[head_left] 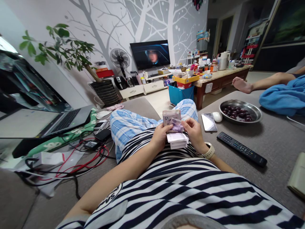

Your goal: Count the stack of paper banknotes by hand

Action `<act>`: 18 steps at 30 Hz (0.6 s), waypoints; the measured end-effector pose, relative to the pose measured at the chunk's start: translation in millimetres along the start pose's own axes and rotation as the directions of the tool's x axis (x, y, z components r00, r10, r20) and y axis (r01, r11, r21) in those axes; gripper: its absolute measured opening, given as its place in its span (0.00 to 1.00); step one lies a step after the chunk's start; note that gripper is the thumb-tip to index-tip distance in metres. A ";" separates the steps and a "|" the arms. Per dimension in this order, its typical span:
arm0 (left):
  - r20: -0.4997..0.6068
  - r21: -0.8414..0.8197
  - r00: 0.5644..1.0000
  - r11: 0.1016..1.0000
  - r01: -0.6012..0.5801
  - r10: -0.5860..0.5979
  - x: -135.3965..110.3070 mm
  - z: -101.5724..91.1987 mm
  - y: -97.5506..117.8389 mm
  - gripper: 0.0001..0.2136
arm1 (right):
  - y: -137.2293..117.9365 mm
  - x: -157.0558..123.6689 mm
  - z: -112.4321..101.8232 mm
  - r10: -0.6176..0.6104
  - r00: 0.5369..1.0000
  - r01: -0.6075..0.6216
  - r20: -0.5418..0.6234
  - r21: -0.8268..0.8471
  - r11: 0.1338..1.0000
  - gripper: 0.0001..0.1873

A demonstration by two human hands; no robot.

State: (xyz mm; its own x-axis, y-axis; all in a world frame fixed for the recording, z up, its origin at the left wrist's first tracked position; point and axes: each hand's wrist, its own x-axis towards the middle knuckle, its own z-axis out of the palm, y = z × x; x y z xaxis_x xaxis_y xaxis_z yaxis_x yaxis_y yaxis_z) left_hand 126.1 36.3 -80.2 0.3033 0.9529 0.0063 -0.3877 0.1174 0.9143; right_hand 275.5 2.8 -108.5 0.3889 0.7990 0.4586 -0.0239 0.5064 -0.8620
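Note:
I sit on a grey sofa with my legs in blue checked trousers stretched ahead. My left hand [160, 136] is closed round a wad of banknotes [172, 118] held upright above my lap. My right hand [194, 132], with a watch at its wrist, pinches the front note of the same wad. A small stack of white cards or papers [177, 140] lies on my striped shirt just under both hands.
A phone [209, 122], a white mouse [217, 116], a black remote [241, 148] and a metal bowl of dark fruit [240, 111] lie on the sofa to my right. An open laptop [64, 121] and tangled cables [78, 160] sit at left. Another person's bare foot [241, 85] rests far right.

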 end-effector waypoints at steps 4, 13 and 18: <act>0.010 -0.001 1.000 1.000 0.003 -0.003 1.0 -0.4 -0.5 0.12 | 2.2 -0.2 0.2 0.018 0.999 -0.017 0.043 -0.013 1.000 0.20; -0.078 -0.042 0.997 0.999 0.003 -0.007 2.1 4.2 -0.4 0.10 | -4.8 -4.1 -0.6 -0.061 0.997 0.062 0.050 -0.026 0.998 0.19; -0.073 -0.064 0.997 0.998 -0.008 0.003 1.8 4.8 0.1 0.09 | -6.5 -6.7 -1.2 -0.116 0.991 0.116 0.072 0.001 0.993 0.20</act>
State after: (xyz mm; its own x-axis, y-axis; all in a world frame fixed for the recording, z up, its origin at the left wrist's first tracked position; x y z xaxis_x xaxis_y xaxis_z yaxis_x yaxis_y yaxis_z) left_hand 130.7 36.7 -78.2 0.2377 0.9711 -0.0204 -0.4449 0.1275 0.8865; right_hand 274.2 -6.3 -106.2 0.3213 0.7565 0.5696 0.0204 0.5958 -0.8028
